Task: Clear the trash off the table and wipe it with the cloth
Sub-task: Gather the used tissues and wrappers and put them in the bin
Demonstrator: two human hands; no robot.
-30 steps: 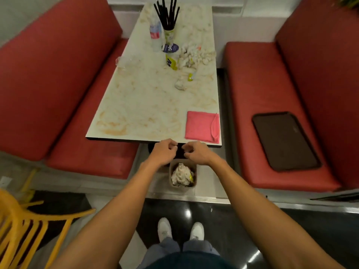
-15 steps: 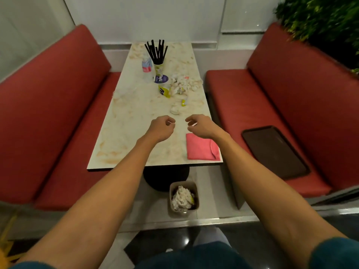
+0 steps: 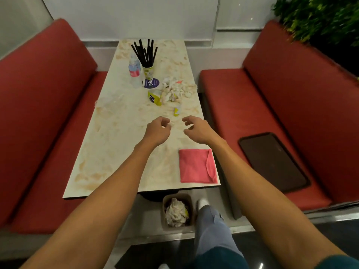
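Trash [image 3: 175, 91] beyond empty hands, beside straw cup [image 3: 148, 69]

One marble-look table [image 3: 116, 144], two red benches [image 3: 44, 121], one folded pink cloth [image 3: 196, 166], one water bottle [image 3: 134, 71], one cup of black straws [image 3: 148, 69], one heap of crumpled tissues [image 3: 177, 90], one waste bin [image 3: 165, 202], one dark tray [image 3: 272, 162], two bare hands [image 3: 158, 131]

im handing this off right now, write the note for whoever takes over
Left hand and right hand: both empty, fingers curled, above the table mid-way along it.
Trash on the table: crumpled napkin pile, yellow wrapper, small yellow scrap, water bottle, clear plastic cup.
Pink cloth: folded at the near right corner, untouched.
Bin on the floor by the table end already holds crumpled paper.
Left: bin the remaining trash, then wipe the stained top.
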